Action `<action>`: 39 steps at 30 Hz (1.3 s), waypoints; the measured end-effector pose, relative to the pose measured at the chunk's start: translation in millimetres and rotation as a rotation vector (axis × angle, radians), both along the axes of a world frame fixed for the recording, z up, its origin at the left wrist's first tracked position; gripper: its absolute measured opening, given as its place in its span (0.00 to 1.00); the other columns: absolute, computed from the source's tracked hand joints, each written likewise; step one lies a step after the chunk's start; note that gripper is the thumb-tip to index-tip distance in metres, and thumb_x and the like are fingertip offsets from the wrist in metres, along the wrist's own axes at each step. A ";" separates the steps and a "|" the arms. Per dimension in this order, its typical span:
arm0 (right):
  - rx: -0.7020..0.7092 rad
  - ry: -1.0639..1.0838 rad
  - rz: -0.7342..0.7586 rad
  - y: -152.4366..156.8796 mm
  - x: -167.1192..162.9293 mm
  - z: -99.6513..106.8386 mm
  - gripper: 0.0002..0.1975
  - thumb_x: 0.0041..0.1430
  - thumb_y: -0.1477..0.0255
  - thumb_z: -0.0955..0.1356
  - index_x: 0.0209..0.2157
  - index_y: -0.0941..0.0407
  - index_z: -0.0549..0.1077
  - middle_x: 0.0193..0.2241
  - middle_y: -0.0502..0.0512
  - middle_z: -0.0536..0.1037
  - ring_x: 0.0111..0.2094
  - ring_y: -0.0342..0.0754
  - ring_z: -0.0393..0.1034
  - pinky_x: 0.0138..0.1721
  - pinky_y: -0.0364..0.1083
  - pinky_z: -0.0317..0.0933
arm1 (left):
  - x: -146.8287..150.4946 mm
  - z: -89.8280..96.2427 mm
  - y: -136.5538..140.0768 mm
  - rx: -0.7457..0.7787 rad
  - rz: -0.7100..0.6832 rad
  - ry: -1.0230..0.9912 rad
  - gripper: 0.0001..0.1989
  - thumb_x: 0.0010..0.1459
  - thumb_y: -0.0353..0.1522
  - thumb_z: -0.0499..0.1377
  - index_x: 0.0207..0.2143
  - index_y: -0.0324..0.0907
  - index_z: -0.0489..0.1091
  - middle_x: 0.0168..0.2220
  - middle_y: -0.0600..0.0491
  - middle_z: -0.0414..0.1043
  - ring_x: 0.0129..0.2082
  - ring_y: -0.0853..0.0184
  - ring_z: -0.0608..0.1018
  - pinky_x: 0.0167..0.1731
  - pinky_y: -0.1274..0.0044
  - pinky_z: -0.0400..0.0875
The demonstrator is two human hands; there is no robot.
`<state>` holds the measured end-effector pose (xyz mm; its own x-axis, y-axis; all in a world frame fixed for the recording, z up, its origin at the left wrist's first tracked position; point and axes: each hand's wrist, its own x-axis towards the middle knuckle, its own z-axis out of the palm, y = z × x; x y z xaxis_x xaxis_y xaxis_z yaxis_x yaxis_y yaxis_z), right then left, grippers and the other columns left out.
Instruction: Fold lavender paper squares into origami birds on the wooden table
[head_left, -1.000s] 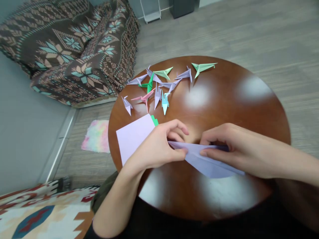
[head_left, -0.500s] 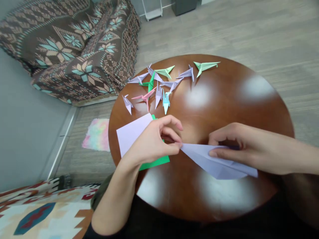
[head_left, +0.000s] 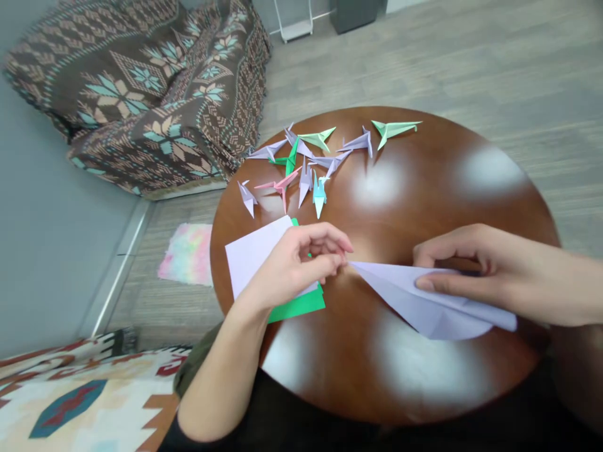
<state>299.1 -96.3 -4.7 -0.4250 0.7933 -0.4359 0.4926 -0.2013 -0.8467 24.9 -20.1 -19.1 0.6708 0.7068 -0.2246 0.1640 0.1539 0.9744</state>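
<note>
A partly folded lavender sheet of origami paper (head_left: pixel 424 307) is stretched between my hands above the table, its narrow point toward the left. My right hand (head_left: pixel 475 267) grips its upper edge, thumb on the near face and fingers behind. At the point, the thumb and fingertips of my left hand (head_left: pixel 313 254) are pinched together; exactly how they hold the tip is partly hidden. Under my left wrist lies a stack of square paper, with a lavender sheet (head_left: pixel 254 251) on top and green paper (head_left: pixel 299 306) sticking out beneath it.
Several folded paper cranes, among them a pink one (head_left: pixel 281 186), a blue one (head_left: pixel 319 196) and a pale green one (head_left: pixel 391 130), stand toward the far side of the round wooden table (head_left: pixel 424 207). A blanket-covered sofa (head_left: pixel 155 94) is beyond at left, above a fluffy pastel mat (head_left: pixel 186 254).
My right hand has moved right with the lavender paper, whose wide end now reaches further right. The left fingertips stay at its point. The whole view has shifted slightly.
</note>
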 end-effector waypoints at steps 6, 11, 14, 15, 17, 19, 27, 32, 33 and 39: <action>-0.050 0.081 -0.074 3.5 -9.9 0.7 0.17 0.62 0.56 0.73 0.28 0.55 0.77 0.22 0.51 0.73 0.23 0.45 0.65 0.21 0.42 0.57 | 11.3 5.5 -14.4 -0.124 -0.067 0.047 0.12 0.56 0.35 0.70 0.36 0.38 0.74 0.26 0.55 0.75 0.24 0.73 0.75 0.27 0.81 0.72; 0.058 0.027 -0.056 4.1 -18.7 0.3 0.19 0.64 0.55 0.71 0.29 0.56 0.78 0.22 0.49 0.71 0.24 0.45 0.63 0.23 0.42 0.56 | 13.9 2.0 -15.8 -0.140 0.001 0.020 0.12 0.55 0.34 0.72 0.36 0.38 0.74 0.26 0.55 0.76 0.25 0.72 0.78 0.29 0.81 0.73; 0.141 -0.027 -0.074 2.1 -24.3 0.4 0.19 0.65 0.55 0.70 0.30 0.56 0.78 0.21 0.49 0.71 0.23 0.45 0.63 0.22 0.43 0.53 | 14.7 -1.1 -15.2 -0.137 0.072 -0.030 0.14 0.54 0.33 0.73 0.38 0.39 0.73 0.30 0.53 0.79 0.30 0.71 0.80 0.34 0.81 0.75; 0.173 -0.039 -0.083 1.5 -26.7 0.5 0.19 0.66 0.55 0.70 0.30 0.56 0.77 0.21 0.49 0.72 0.23 0.45 0.63 0.22 0.44 0.53 | 15.2 -2.1 -15.1 -0.131 0.095 -0.051 0.14 0.54 0.33 0.73 0.39 0.39 0.73 0.31 0.53 0.79 0.31 0.70 0.81 0.35 0.80 0.76; 0.239 -0.061 -0.077 0.7 -32.6 0.4 0.18 0.67 0.57 0.68 0.31 0.56 0.77 0.22 0.50 0.74 0.23 0.45 0.65 0.23 0.44 0.53 | 16.6 -3.8 -15.3 -0.113 0.128 -0.095 0.15 0.53 0.33 0.73 0.39 0.39 0.73 0.32 0.53 0.79 0.32 0.69 0.82 0.38 0.79 0.77; 0.335 -0.101 -0.045 0.2 -39.1 -0.2 0.17 0.69 0.61 0.66 0.29 0.56 0.75 0.22 0.50 0.74 0.23 0.45 0.64 0.24 0.45 0.51 | 18.1 -4.5 -15.9 -0.087 0.150 -0.132 0.16 0.52 0.34 0.74 0.38 0.39 0.73 0.34 0.52 0.80 0.34 0.68 0.82 0.39 0.78 0.77; 0.661 -0.267 -0.248 0.7 -47.5 -6.9 0.16 0.64 0.56 0.71 0.39 0.56 0.75 0.35 0.56 0.79 0.34 0.51 0.72 0.35 0.48 0.60 | 18.2 -1.5 -17.1 0.026 0.248 -0.038 0.19 0.50 0.31 0.75 0.41 0.41 0.73 0.25 0.57 0.78 0.27 0.70 0.81 0.30 0.82 0.73; 0.645 -0.177 -0.135 1.8 -45.0 -7.1 0.09 0.68 0.66 0.69 0.34 0.55 0.76 0.34 0.54 0.78 0.35 0.50 0.71 0.39 0.48 0.59 | 18.0 -1.7 -15.8 0.044 0.245 -0.030 0.13 0.52 0.35 0.74 0.35 0.39 0.75 0.26 0.54 0.79 0.28 0.69 0.81 0.33 0.80 0.76; 0.657 -0.168 -0.126 2.0 -45.3 -6.8 0.09 0.68 0.68 0.69 0.33 0.55 0.77 0.34 0.54 0.78 0.36 0.50 0.71 0.39 0.48 0.59 | 18.3 -1.5 -15.6 0.047 0.244 -0.035 0.13 0.52 0.35 0.74 0.34 0.39 0.75 0.26 0.54 0.79 0.28 0.69 0.81 0.34 0.79 0.76; 0.617 -0.101 -0.142 3.3 -47.8 -3.2 0.07 0.66 0.72 0.69 0.32 0.57 0.77 0.28 0.50 0.76 0.29 0.45 0.69 0.34 0.46 0.58 | 17.8 -1.3 -15.7 -0.016 0.235 -0.070 0.12 0.53 0.36 0.73 0.31 0.38 0.77 0.28 0.53 0.81 0.27 0.69 0.82 0.33 0.79 0.79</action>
<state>251.3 -93.0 -7.9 -0.2778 0.9567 0.0866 0.5807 0.2391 -0.7782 42.7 -35.8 -20.4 0.5031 0.8418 -0.1954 0.0539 0.1951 0.9793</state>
